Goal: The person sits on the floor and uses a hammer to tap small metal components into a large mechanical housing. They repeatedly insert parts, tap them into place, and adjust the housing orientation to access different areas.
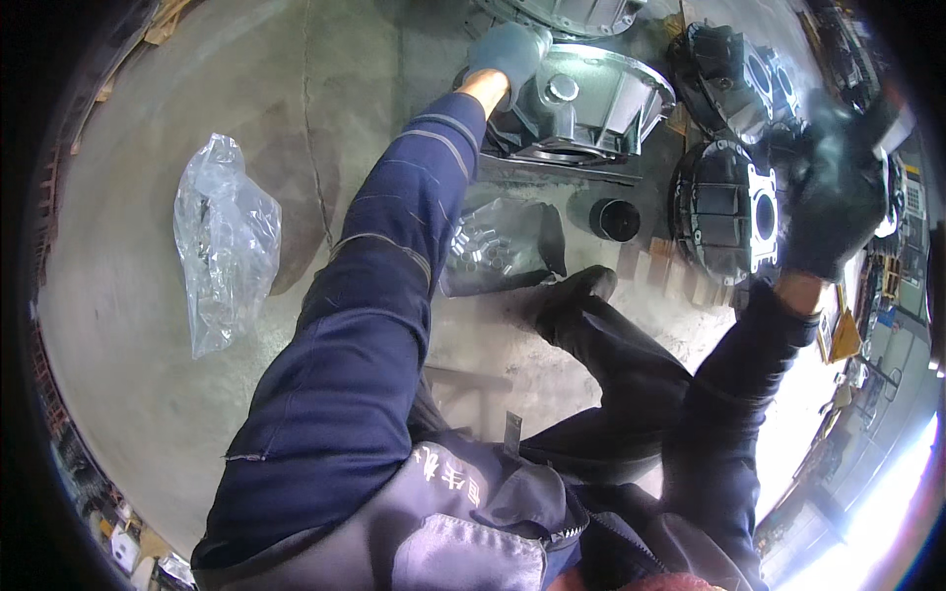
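Observation:
My left hand (507, 49), in a grey glove, reaches forward and lies with curled fingers over the top of a grey cone-shaped metal housing (591, 103) standing on the floor. My right hand (836, 192), in a dark glove, is raised and blurred at the right, in front of black ribbed castings (724, 209). A pale edge shows at its fingertips; whether it holds anything is unclear. Both arms wear dark blue sleeves.
A crumpled clear plastic bag (225, 241) lies on the concrete floor (197, 414) at the left. A second bag with shiny metal parts (493, 246) and a short black cylinder (619, 219) sit before the housing. My dark shoe (572, 295) is beside them. More castings (729, 69) crowd the far right.

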Motion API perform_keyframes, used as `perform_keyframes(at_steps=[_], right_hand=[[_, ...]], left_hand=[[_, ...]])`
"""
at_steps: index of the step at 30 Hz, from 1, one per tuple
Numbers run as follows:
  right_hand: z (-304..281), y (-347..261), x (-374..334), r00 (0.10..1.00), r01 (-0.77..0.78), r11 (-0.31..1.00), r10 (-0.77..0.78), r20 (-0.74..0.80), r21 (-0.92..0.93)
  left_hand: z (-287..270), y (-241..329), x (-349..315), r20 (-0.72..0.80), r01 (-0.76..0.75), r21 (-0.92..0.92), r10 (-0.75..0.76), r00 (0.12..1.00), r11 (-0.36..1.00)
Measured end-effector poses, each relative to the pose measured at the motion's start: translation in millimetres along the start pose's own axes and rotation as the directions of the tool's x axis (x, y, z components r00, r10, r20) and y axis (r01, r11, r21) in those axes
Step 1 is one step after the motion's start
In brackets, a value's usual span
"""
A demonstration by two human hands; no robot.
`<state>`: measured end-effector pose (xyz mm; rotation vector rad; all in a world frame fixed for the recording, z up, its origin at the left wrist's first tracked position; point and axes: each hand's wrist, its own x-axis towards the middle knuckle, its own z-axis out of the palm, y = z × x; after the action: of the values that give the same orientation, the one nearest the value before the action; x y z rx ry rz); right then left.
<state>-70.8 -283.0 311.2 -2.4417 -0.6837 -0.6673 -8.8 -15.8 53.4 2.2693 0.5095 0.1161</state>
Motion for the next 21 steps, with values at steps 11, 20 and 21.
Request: perform_keyframes(at_steps=[11, 20, 21], right_hand=[[47.1, 50.8, -69.4, 0.869, -0.163, 0.986, 0.157, 0.47, -0.029], [63.0, 0.4, -75.3, 0.98, -0.199, 0.95, 0.19, 0.061, 0.239], [79.9, 11.4, -101.1, 0.938, -0.249, 0.967, 0.227, 0.262, 0.053]], left_hand=[[-7.3, 0.9, -3.3, 0.062, -0.001, 0.025, 0.0, 0.998, 1.0], [-3.7, -0.8, 1.8, 0.002, 0.013, 0.077, -0.013, 1.0, 0.997], [-6.0, -1.1, -0.3, 0.027, -0.017, 0.09, 0.014, 1.0, 0.996]])
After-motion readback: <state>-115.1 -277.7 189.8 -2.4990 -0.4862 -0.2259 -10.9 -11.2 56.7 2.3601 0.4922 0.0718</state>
